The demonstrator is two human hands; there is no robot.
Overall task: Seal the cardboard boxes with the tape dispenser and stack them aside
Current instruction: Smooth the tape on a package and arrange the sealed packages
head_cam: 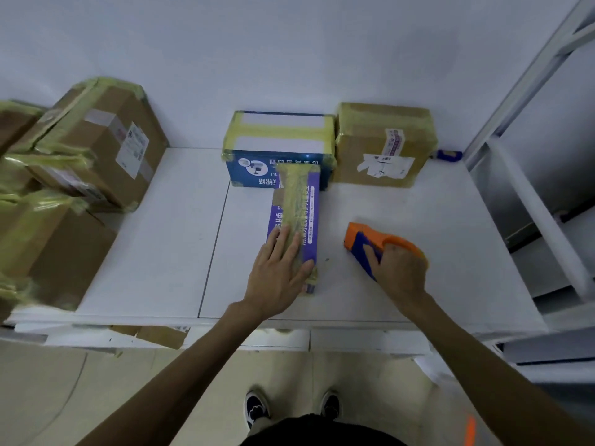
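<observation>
1. Head cam view: the long purple box (pixel 297 204) lies mid-table, with its far end right up against the blue box (pixel 277 146). Yellowish tape already runs along its top.
2. The left hand (pixel 280 275) lies flat on the near end, fingers straight, pressing rather than gripping. The right hand (pixel 399 275) is wrapped around the tape dispenser (pixel 362 241), which sits on the table (pixel 161 236) just right of the box.
3. Handling guess: slim, light, fairly stiff card, and the taped top is probably slick. I'd pinch it by the long sides near the middle.
4. Around it: a brown box (pixel 383 146) stands beside the blue one, and the taped stack (pixel 80 156) crowds the left edge. The small blue thing (pixel 446 155) in the back corner is too blurry to call.
</observation>
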